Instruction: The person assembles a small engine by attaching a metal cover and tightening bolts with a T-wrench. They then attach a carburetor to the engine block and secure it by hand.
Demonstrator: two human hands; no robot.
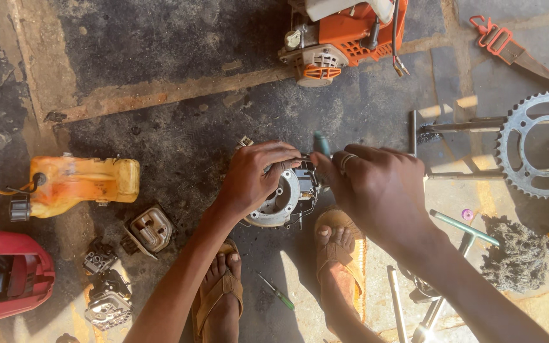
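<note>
My left hand (255, 174) clamps the stiff, heavy-looking metal engine housing (281, 200) by its rim while my right hand (370, 184) pinches a green-handled tool (321, 143) against it

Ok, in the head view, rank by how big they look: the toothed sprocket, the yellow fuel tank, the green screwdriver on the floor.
1. Yellow fuel tank
2. Toothed sprocket, close to the tank, so that order is unsure
3. Green screwdriver, clearly smallest
</note>
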